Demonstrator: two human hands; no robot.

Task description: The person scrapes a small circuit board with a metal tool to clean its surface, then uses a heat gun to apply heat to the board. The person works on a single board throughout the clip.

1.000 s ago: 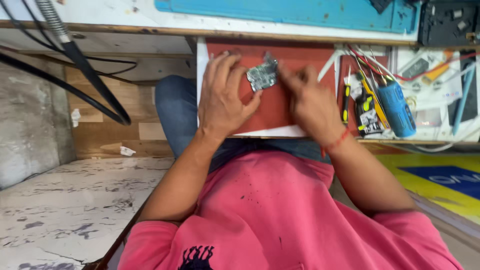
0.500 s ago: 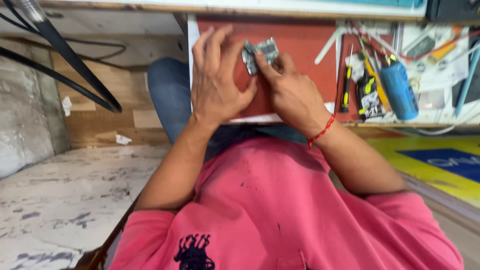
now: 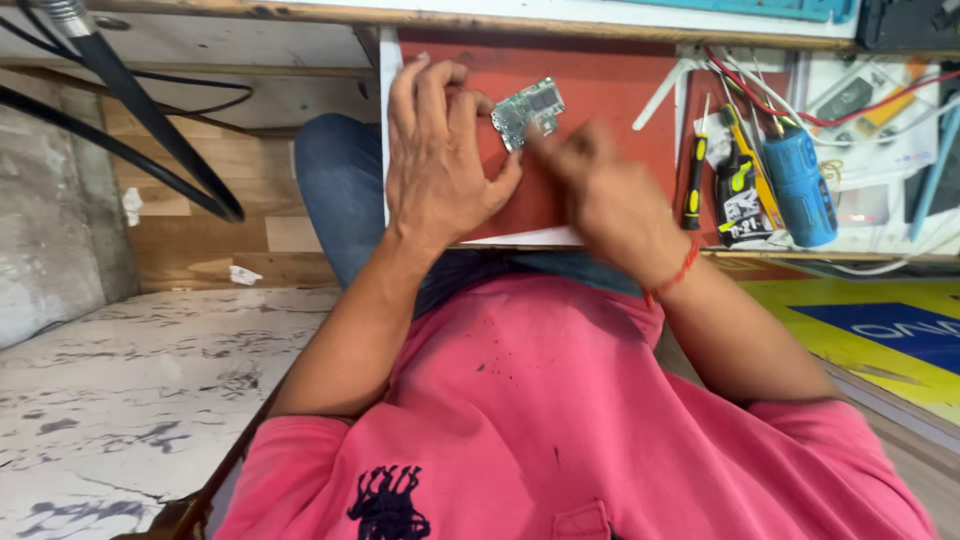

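A small green circuit board (image 3: pixel 527 110) is lying on a red mat (image 3: pixel 610 95) in the upper middle of the frame, tilted so that its right end is sitting higher than its left. The left hand (image 3: pixel 440 160) is resting flat on the mat just to the left of the board, fingers spread and pointing toward the top of the frame, gripping nothing; its fingertips are reaching the board's left edge, though whether they are actually pressing on it is hard to tell. The right hand (image 3: pixel 600 190) is coming in from the lower right, blurred, with its fingers bunched and pointing at the board's lower right corner; the blur is hiding whether it is pinching the board or only touching it. A red thread bracelet (image 3: pixel 675 275) is circling the right wrist.

To the right of the mat, on the worktop (image 3: pixel 300 50), a screwdriver with a black and yellow handle (image 3: pixel 693 190) is lying upright in the frame, beside a black and yellow tool (image 3: pixel 740 195) and a blue cylinder (image 3: pixel 800 185) with red wires (image 3: pixel 760 85) running over it. Black cables (image 3: pixel 130 120) are crossing the upper left of the frame. The person's pink shirt (image 3: pixel 540 410) is filling the lower half.
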